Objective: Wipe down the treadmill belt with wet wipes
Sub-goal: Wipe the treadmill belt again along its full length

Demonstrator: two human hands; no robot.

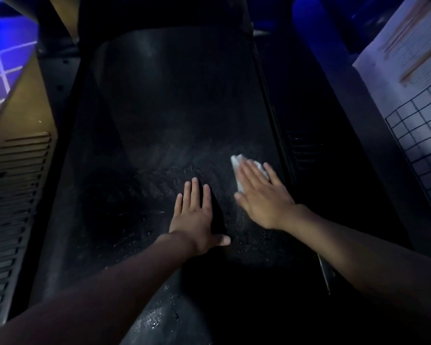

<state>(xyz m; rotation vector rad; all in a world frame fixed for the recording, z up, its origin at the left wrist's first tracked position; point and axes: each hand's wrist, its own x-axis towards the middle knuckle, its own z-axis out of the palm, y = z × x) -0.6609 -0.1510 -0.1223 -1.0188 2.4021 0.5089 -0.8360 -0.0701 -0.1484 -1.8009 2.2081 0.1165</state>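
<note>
The right hand (pixel 261 195) lies flat with straight, spread fingers, pressing a crumpled white wet wipe (pixel 237 161) onto the treadmill belt (pixel 172 108) near its right edge; the wipe shows past the fingertips and beside the thumb. Just to its left, the left hand (pixel 194 215) rests palm down on the belt, fingers straight, holding nothing. The dark, wet-streaked belt runs lengthwise away from the person. A vented cover (pixel 18 183) flanks it on the left and a wire grid (pixel 423 130) stands on the right.

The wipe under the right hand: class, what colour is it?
The wipe is white, seen best in the head view against the black belt.
</note>
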